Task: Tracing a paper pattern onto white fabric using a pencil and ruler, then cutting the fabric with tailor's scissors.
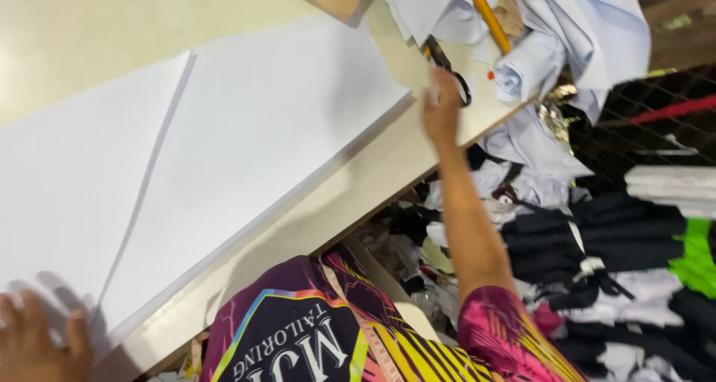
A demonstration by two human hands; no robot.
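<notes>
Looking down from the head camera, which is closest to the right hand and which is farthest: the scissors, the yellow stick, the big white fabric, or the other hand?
From the right hand:
1. Scissors, right at the fingertips, on the table's far end.
2. Yellow stick, just beyond, lying on the pale blue cloth.
3. White fabric, spread across the table's middle.
4. Left hand, pressing the fabric's near corner, farthest.

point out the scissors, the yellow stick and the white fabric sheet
scissors (447, 67), head view, on the dark blades by the right hand
yellow stick (486, 15), head view, mid shaft
white fabric sheet (253, 128), head view, flat middle
</notes>
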